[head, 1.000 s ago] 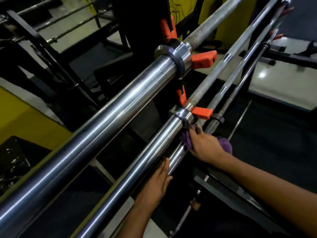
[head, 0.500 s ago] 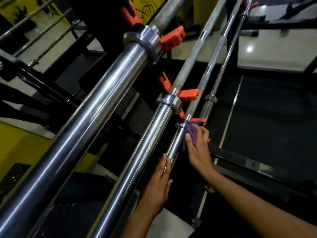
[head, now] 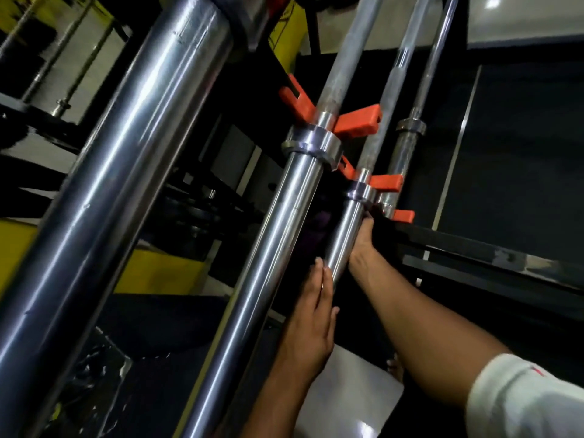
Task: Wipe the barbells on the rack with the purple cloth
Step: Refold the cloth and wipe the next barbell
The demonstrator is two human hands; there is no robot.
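Purple cloth: showing only as a dim patch at frame centre, in the gap between the second and third barbell sleeve. Right hand is reaching behind that sleeve near its collar; fingers hidden, grip cannot be told. Left hand is lying flat, fingers together, holding nothing, against the sleeve end. Step, judged: wiping the sleeve's far side. Next likely needs drawing the cloth toward the free end. Orange rack hooks are cradling the bars; dark gym floor, yellow wall at left.
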